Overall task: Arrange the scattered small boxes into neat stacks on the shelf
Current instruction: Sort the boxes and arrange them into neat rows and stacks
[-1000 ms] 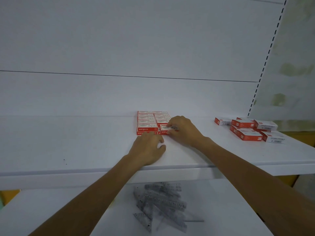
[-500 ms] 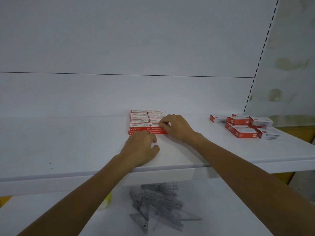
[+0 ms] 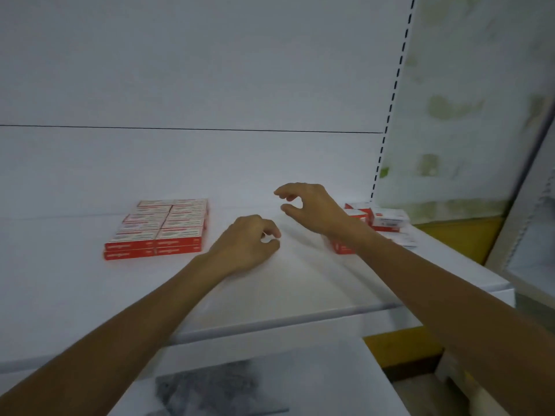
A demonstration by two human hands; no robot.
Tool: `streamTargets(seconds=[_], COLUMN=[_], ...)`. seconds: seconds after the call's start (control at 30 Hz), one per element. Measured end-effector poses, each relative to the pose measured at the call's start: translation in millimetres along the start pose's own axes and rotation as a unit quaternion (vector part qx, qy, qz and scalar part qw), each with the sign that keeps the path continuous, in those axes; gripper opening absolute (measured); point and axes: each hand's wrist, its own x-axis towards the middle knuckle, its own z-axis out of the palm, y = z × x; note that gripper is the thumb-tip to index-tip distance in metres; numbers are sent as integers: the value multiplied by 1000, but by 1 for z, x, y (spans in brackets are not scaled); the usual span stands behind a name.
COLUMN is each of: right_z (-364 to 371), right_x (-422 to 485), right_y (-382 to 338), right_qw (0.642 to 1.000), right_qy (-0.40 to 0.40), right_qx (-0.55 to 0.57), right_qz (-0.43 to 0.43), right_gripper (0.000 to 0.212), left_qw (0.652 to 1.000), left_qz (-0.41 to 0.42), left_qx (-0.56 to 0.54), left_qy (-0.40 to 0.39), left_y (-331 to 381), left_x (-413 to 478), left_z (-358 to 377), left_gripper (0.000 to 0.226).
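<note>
Apparently empty: left hand (image 3: 244, 245) low over shelf (image 3: 90, 291), right hand (image 3: 315, 209) higher, loosely curled.

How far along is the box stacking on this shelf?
Partly done. The stacked block at left sits square, two layers high. Nothing is in hand: the left hand and right hand are both empty, between that block and the loose ones. Left to do: the scattered boxes at the right end of the shelf lie jumbled.

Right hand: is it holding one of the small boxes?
No, the right hand hangs above the shelf with thumb and fingers apart and nothing between them.
</note>
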Motion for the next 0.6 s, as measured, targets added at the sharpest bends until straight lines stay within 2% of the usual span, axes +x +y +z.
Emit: streamTargets(seconds=[0.3, 0.43, 0.53, 0.6], right_z=[-74, -80, -79, -77], right_x=[12, 25, 34, 40], right_y=[138, 174, 194, 203], right_qw=[1000, 998, 992, 981], right_qy=[0, -61, -110, -175], right_qx=[-11, -29, -38, -57], right_qz=[1, 14, 37, 61], right_gripper=[27, 28, 29, 31], left_qw=[999, 997, 996, 996], left_qz=[-38, -68, -80, -82], left_qx=[18, 39, 51, 39], left_qy=[21, 20, 1, -17], left_y=[43, 40, 36, 36], left_x=[100, 118, 131, 139], left_z=[48, 60, 62, 64], left_gripper=[24, 26, 39, 49])
